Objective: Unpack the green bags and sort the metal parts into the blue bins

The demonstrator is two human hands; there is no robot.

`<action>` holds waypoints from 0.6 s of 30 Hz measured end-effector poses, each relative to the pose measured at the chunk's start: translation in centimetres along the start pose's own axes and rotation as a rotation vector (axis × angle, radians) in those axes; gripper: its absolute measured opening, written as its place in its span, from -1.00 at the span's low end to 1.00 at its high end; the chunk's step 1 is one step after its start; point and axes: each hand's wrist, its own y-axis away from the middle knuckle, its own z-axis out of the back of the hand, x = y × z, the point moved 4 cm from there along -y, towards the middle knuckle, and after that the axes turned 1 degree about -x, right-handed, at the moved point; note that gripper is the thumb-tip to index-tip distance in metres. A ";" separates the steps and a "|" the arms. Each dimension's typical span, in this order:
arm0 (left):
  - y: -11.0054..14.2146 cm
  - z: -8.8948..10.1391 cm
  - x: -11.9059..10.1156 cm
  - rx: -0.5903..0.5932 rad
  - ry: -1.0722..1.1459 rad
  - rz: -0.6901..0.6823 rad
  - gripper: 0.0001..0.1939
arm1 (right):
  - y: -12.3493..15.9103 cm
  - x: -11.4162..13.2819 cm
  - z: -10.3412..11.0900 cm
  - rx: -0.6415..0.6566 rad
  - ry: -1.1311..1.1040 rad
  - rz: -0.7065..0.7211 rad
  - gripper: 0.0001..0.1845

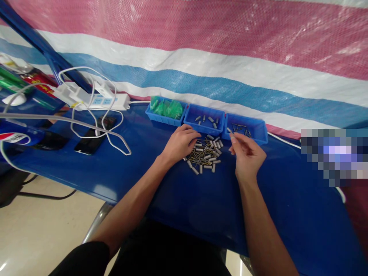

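Observation:
A mixed pile of thin brass-coloured screw-like pins (201, 154) and short grey metal cylinders (212, 168) lies on the blue table. My left hand (181, 142) is at the pile's upper left edge, its fingers curled; whatever is between the fingertips is hidden. Over the near left edge of the right blue bin (260, 134), my right hand (248, 151) pinches a small grey metal cylinder (229, 130) between thumb and fingertips. Several thin pins lie inside that bin. The middle blue bin (188, 115) holds several short grey cylinders.
Green plastic packets (169, 109) fill the left bin. Further left are a white power strip (122, 101) with looping cables, a black phone (90, 143) and a Pepsi bottle (17, 138). A striped tarpaulin (201, 61) hangs behind the table.

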 end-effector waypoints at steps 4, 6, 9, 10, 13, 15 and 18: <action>0.2 -0.6 0.8 0.067 -0.003 -0.017 -0.75 | -0.6 -0.1 0.7 -0.029 0.055 0.041 -0.51; 0.2 -0.8 1.0 0.067 0.013 -0.003 -0.76 | -0.6 -0.4 0.7 -0.004 0.060 0.025 -0.49; 0.2 -0.8 1.2 0.052 0.057 0.036 -0.79 | -0.6 -0.7 0.7 0.010 0.059 0.003 -0.56; 0.1 -0.9 1.2 0.050 0.071 0.051 -0.79 | -0.5 -0.8 0.7 0.012 0.058 0.000 -0.59; 0.0 -0.9 1.3 0.043 0.092 0.096 -0.79 | -0.4 -0.7 0.5 0.022 0.057 -0.001 -0.65; -0.1 -1.0 1.2 0.045 0.086 0.119 -0.76 | -0.3 -0.6 0.4 0.031 0.058 -0.001 -0.67; -0.2 -1.2 0.9 0.078 0.053 0.127 -0.72 | -0.2 -0.3 0.2 0.048 0.058 0.000 -0.69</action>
